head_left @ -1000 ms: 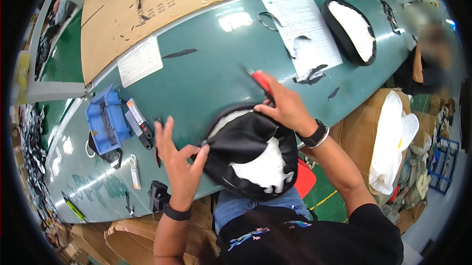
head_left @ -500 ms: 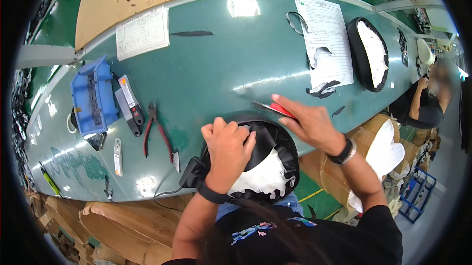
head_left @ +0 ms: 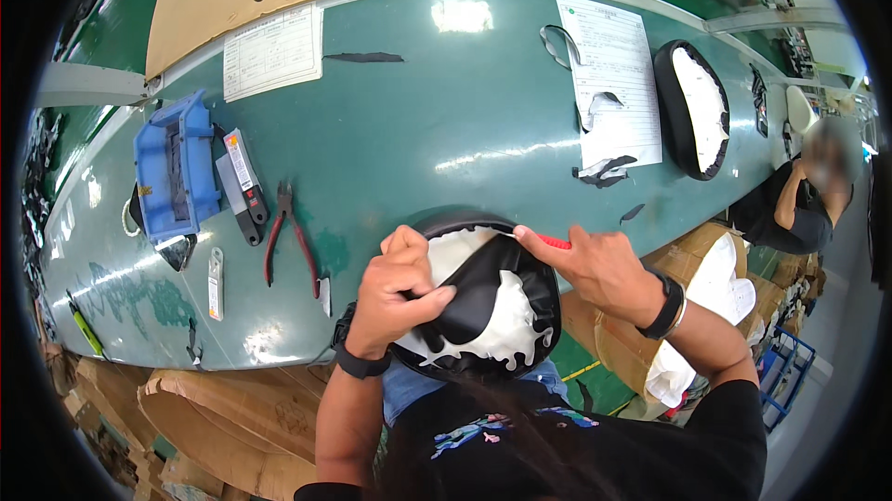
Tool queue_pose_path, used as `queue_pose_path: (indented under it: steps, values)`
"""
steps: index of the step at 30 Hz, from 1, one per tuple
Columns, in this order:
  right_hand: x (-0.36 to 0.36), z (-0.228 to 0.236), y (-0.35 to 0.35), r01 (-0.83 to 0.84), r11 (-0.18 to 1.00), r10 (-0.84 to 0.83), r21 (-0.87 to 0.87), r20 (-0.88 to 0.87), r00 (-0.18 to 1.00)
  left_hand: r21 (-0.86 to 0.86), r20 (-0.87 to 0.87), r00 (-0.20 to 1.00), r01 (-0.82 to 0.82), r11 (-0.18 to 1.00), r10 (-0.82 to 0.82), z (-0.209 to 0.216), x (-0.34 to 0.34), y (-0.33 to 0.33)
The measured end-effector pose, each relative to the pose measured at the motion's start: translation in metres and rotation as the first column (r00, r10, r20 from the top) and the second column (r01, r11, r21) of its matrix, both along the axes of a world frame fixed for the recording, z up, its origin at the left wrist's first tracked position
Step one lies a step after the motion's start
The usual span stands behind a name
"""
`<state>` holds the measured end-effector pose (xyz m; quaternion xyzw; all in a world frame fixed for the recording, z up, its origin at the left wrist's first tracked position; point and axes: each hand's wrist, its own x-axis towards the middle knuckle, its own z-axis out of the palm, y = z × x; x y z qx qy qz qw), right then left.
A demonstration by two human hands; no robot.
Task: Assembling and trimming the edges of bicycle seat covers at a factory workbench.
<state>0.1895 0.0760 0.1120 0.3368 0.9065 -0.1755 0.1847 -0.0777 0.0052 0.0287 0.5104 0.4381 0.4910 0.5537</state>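
A rounded pad with a black cover and a white inside (head_left: 516, 326) rests against my lap at the table's near edge. My left hand (head_left: 400, 292) is closed on the black cover material (head_left: 469, 301), which is drawn across the pad with white showing on both sides. In my right hand (head_left: 609, 273) is a red-handled knife (head_left: 555, 243). Its thin blade reaches the pad's far right rim, where the tip is hard to make out. My right thumb and fingers wrap the handle.
Left on the green table (head_left: 400, 148) lie a blue bin (head_left: 175, 171), red-handled cutting pliers (head_left: 293, 236), blade packs and a green cutter (head_left: 86, 326). Another black-and-white pad (head_left: 699, 111), paper sheets and black scraps lie right. Cardboard boxes stand below; a person (head_left: 790, 199) sits far right.
My right hand has come down with the knife from over the table to the pad's rim. My left hand has moved left and nearer, and the cover is pulled back, baring more white.
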Motion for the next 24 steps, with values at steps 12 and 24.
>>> queue_pose_path:
  steps: [12, 24]
  values:
    - [0.034, -0.012, -0.119, 0.56, 0.829, -0.559, 0.011, -0.031, 0.828, 0.284, 0.354, 0.89, -0.397, 0.873, 0.289, 0.083, -0.055, -0.006]
    - [0.066, -0.014, -0.19, 0.647, 0.763, -0.646, 0.006, -0.035, 0.762, 0.303, -0.922, 0.226, -0.087, 0.949, 0.315, 0.031, -0.097, -0.013]
